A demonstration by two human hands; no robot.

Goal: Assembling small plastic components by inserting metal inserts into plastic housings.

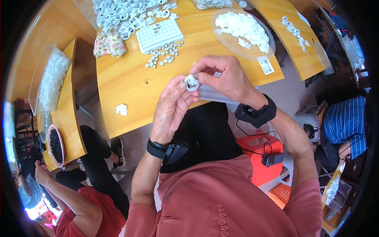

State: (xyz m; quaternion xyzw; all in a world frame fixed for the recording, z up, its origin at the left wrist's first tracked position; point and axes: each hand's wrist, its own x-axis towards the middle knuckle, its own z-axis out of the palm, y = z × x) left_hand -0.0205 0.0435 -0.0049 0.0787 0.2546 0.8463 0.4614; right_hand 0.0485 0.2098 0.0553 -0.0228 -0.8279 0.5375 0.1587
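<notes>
A small white round plastic housing [191, 83] with a dark opening and metallic bits inside is pinched between the thumb and fingers of my left hand [170, 108]. My right hand [227, 77] meets it from the right, thumb and forefinger pressed together at its upper edge; whatever they grip is hidden. Beneath the right hand, a pale tray [215, 94] sticks out at the table's near edge. Farther off lies a white tray [160, 36] with rows of round hollows and a few small discs on top. Several silvery button cells [167, 53] are scattered before it.
White ring-shaped parts [122, 15] are heaped at the far left, beside a floral cloth bundle [109, 44]. A clear round tray [270, 47] holds small white pieces. White bits [121, 110] lie near the table's left edge. A red stool [262, 158] stands right; a co-worker [85, 209] sits left.
</notes>
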